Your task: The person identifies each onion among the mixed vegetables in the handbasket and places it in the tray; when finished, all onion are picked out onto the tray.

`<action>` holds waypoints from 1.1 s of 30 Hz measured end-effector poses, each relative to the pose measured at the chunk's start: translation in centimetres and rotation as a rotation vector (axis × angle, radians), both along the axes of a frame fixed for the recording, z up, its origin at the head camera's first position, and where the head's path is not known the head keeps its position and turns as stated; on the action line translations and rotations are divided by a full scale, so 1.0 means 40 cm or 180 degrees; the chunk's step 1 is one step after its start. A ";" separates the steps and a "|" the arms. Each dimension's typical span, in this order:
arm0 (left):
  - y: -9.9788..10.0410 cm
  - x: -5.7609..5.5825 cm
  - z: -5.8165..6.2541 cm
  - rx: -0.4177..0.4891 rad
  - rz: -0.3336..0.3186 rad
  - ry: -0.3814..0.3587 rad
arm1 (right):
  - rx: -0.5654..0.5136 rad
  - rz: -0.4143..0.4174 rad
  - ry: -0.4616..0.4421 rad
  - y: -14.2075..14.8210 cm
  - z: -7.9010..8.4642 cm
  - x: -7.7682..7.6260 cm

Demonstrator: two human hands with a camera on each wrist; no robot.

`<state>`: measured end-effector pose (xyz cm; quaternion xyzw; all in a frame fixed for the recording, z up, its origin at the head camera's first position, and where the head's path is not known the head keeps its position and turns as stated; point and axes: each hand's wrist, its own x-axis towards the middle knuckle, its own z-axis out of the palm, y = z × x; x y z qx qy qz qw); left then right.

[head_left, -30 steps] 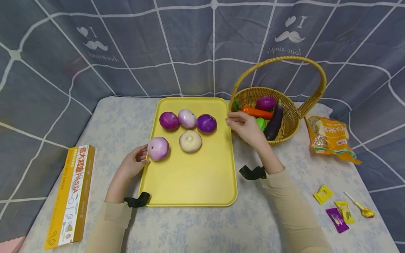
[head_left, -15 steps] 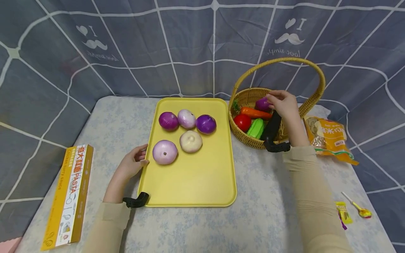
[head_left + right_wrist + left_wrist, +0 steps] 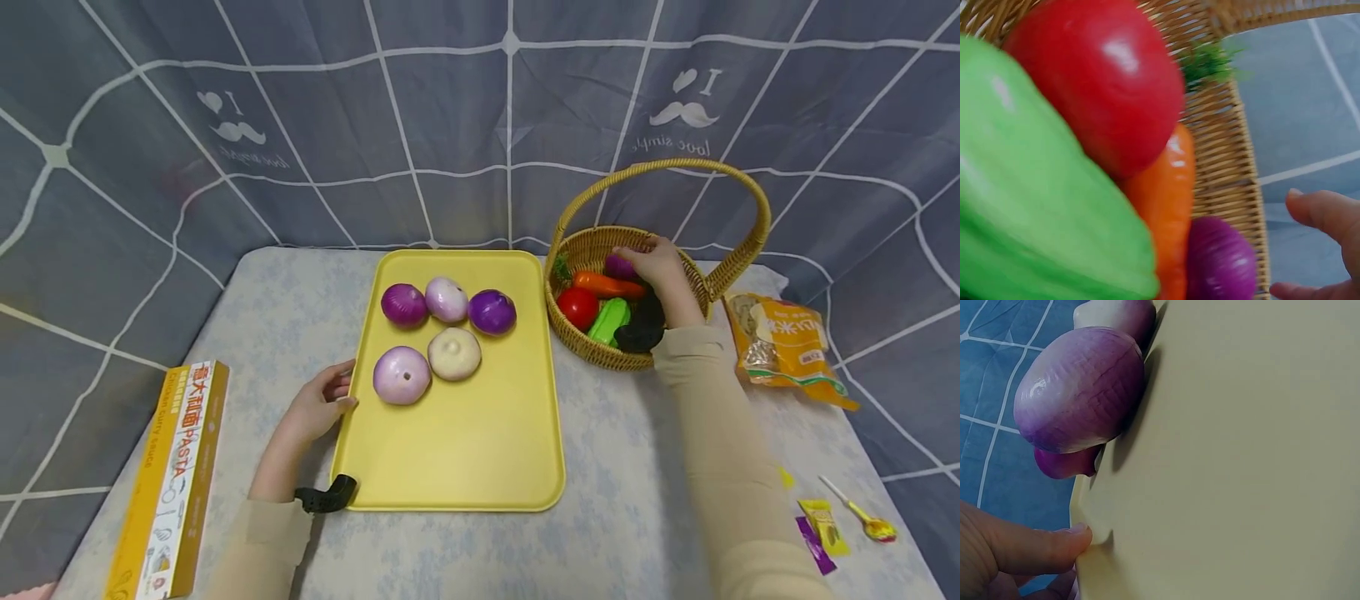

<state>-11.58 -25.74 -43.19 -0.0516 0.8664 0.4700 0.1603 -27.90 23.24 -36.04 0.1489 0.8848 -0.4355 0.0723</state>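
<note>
My left hand (image 3: pixel 318 408) holds the left rim of a yellow tray (image 3: pixel 457 467); the left wrist view shows the thumb on the rim and the fingers outside it. On the tray lie several onions, among them a light purple onion (image 3: pixel 402 375) nearest that hand, a white onion (image 3: pixel 454 354) and a dark purple onion (image 3: pixel 492 312). My right hand (image 3: pixel 660 267) reaches into a wicker basket (image 3: pixel 600 354), over a purple onion (image 3: pixel 619 267). In the right wrist view, thumb and finger are spread, apart from the purple onion (image 3: pixel 1221 259).
The basket also holds a tomato (image 3: pixel 577 308), a carrot (image 3: pixel 607 286), a green ridged vegetable (image 3: pixel 610 321) and a partly hidden eggplant. Its tall handle (image 3: pixel 667 169) arches above. An orange bag (image 3: pixel 791 346), sweets and a lollipop lie right; a pasta box (image 3: pixel 172 479) lies left.
My right hand has gone from the basket's left rim to over the purple onion, then lower into the basket. The light purple onion has rolled right on the tray. My left hand stays put.
</note>
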 end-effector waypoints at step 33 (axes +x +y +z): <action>-0.003 0.002 -0.003 0.0022 0.0061 -0.0068 | -0.0088 0.0212 -0.0124 -0.014 0.026 0.022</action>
